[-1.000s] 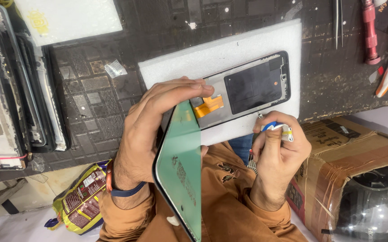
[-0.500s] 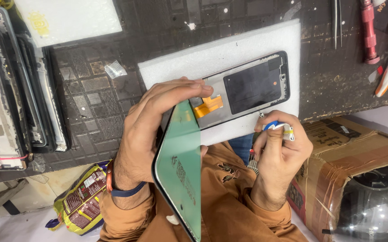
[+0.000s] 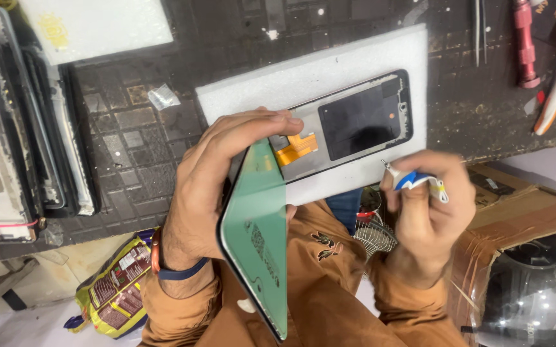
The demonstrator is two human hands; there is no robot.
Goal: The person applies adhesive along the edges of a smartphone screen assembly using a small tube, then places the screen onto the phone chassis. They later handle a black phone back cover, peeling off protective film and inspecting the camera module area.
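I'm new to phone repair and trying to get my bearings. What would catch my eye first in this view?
First, the green-backed screen panel tilted on edge at centre, gripped by the left hand. Just behind it, an opened phone frame with an orange flex cable lies on a white foam sheet on the dark work mat. The right hand holds a small blue-and-white tube beside the frame.

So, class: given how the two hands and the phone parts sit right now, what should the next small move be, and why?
Probably bring the right hand with its small blue-and-white tube over to the phone frame. The left hand holds the green-filmed screen panel tilted up off the frame, its orange flex cable exposed, so the frame's edges lie open to the nozzle.
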